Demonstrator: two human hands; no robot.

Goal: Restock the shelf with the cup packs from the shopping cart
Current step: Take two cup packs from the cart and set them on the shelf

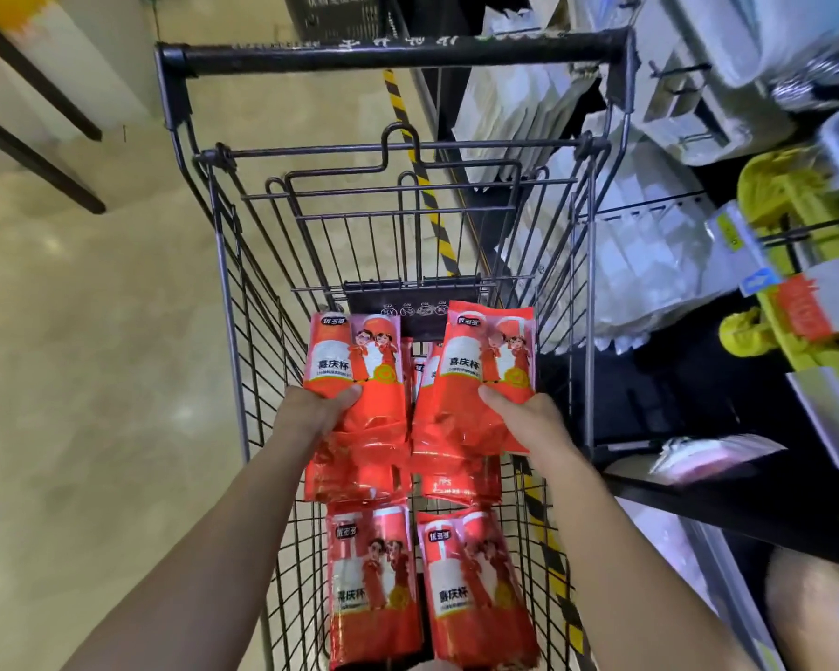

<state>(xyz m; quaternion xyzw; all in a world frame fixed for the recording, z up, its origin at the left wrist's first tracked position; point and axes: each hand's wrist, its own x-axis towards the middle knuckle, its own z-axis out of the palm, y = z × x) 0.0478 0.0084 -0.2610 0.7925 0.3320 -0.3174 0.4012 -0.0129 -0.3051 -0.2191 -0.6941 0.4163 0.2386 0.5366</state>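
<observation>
Inside the black wire shopping cart (243, 293), the left hand (311, 411) is clamped on one glossy red plastic cup pack (354, 360); the right hand (529, 418) is clamped on another (485, 365); further packs (475, 588) lie beneath; lifting both clear of the cart's rim before swinging rightward to the dark shelf (674, 506) seems advisable.

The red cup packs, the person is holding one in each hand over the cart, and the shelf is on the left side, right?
Not quite. The left hand and right hand each hold a red cup pack over the cart, but the head view shows the shelf on the right side, not the left.
</observation>
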